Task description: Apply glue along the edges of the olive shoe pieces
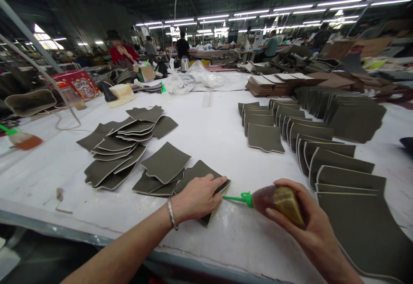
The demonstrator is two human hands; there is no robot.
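My left hand lies on a dark olive leather piece with pale edges, pressing it to the table. Its index finger stretches to the piece's right corner, and its other fingers are partly bent. In my right hand is a squeeze bottle of brownish liquid, tilted sideways. The bottle's thin green nozzle points left, its tip close to the piece's edge by my left fingers. More cut pieces overlap just left of my left hand.
A loose pile of olive pieces lies at left. Overlapping rows of pieces fan out at right, with brown stacks behind. Another green-tipped bottle lies at far left. Plastic bags sit at the back; people work beyond.
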